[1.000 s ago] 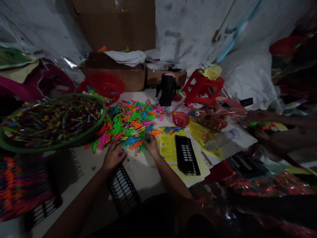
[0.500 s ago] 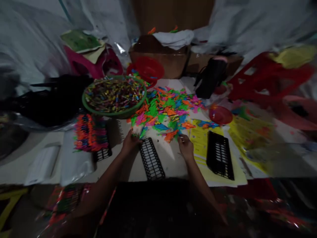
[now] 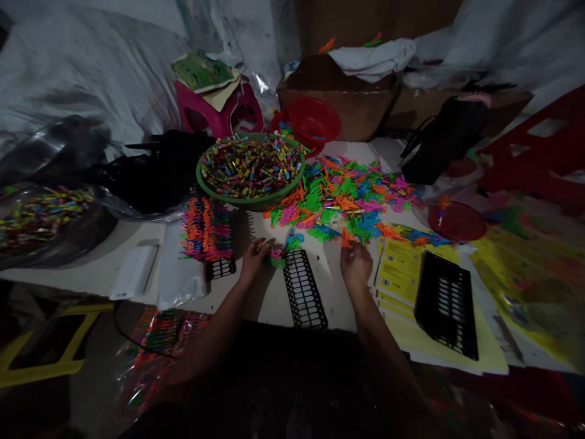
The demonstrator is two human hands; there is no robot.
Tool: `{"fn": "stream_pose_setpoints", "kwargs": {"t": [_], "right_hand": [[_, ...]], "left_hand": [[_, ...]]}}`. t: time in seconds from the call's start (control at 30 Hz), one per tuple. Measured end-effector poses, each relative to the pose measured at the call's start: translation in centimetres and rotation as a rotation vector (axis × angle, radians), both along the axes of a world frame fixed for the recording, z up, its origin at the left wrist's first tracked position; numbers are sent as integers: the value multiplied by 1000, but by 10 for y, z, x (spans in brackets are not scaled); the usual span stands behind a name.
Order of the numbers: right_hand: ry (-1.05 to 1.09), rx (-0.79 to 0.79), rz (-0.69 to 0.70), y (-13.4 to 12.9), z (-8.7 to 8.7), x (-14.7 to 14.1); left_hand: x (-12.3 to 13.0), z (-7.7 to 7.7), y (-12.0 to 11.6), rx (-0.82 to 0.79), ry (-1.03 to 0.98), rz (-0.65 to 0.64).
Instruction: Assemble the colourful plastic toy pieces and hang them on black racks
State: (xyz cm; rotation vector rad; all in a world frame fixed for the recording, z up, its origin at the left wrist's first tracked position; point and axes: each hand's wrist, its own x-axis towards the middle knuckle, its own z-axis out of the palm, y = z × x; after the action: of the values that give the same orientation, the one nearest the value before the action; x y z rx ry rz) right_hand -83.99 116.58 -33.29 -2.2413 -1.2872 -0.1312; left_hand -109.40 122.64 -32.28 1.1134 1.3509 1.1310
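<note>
My left hand [image 3: 253, 261] is closed, with small pink and green plastic pieces [image 3: 276, 258] at its fingertips, just left of a black slotted rack [image 3: 305, 289]. The rack lies flat on the table in front of me and its openings look empty. My right hand [image 3: 356, 266] has its fingers drawn together at the near edge of a pile of bright plastic pieces [image 3: 350, 198]. An orange plastic piece [image 3: 347, 236] from that edge meets those fingertips, which partly hide it. A few blue and green pieces [image 3: 294, 239] lie at the rack's far end.
A green basin [image 3: 214, 194] of small multicoloured parts stands behind the left hand. Filled orange and purple rows [image 3: 205, 231] lie at left, near a white box [image 3: 134, 271]. Yellow printed sheets [image 3: 400, 268] and another black rack [image 3: 448, 305] are at right, beyond them a red bowl [image 3: 459, 222].
The view has swung left, so the table things appear farther right. My right hand has come up to the orange piece. Pink and green pieces now show at my left fingertips.
</note>
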Motion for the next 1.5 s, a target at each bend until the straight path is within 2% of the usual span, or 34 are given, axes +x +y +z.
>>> {"fn": "stream_pose_setpoints", "kwargs": {"t": [0.07,0.13,0.23,0.3,0.37,0.43,0.5,0.6,0.7,0.83,0.93,1.1,1.2,1.33,1.43,1.5], "right_hand": [[14,-102,45,1,-1,-9],[50,-203,-9,3,-2,-10],[185,-236,-17,0,-5,5],[349,-151,20,-5,-6,17],[618,19,24,-12,-4,23],[964,228,32,-19,-1,19],[1257,393,107,-25,3,7],[1447,473,278,-32,6,-12],[1499,455,363,-35,3,-22],[1672,474,343,-29,0,-27],[1799,494,320,-23,2,-32],[1913,461,355,-32,5,-28],[1938,397,337,-41,1,-17],[1990,325,282,-48,-4,-8],[1960,315,272,-48,-5,-7],[1883,282,230,-48,-6,-6]], "left_hand": [[4,-1,-1,-28,-1,-12],[4,-2,2,-30,53,-61],[-6,3,9,60,356,-101],[-9,11,15,200,690,-64],[0,19,20,349,982,-53],[20,25,24,421,1141,-138],[44,28,29,379,1194,-245],[69,26,36,218,1152,-376],[71,25,42,142,1076,-497],[68,25,41,149,1089,-485],[79,25,40,126,1086,-456],[95,23,44,-20,864,-579],[92,25,44,-26,762,-621],[87,36,39,-28,536,-593],[81,45,35,97,364,-532],[71,48,32,256,419,-525]]}}
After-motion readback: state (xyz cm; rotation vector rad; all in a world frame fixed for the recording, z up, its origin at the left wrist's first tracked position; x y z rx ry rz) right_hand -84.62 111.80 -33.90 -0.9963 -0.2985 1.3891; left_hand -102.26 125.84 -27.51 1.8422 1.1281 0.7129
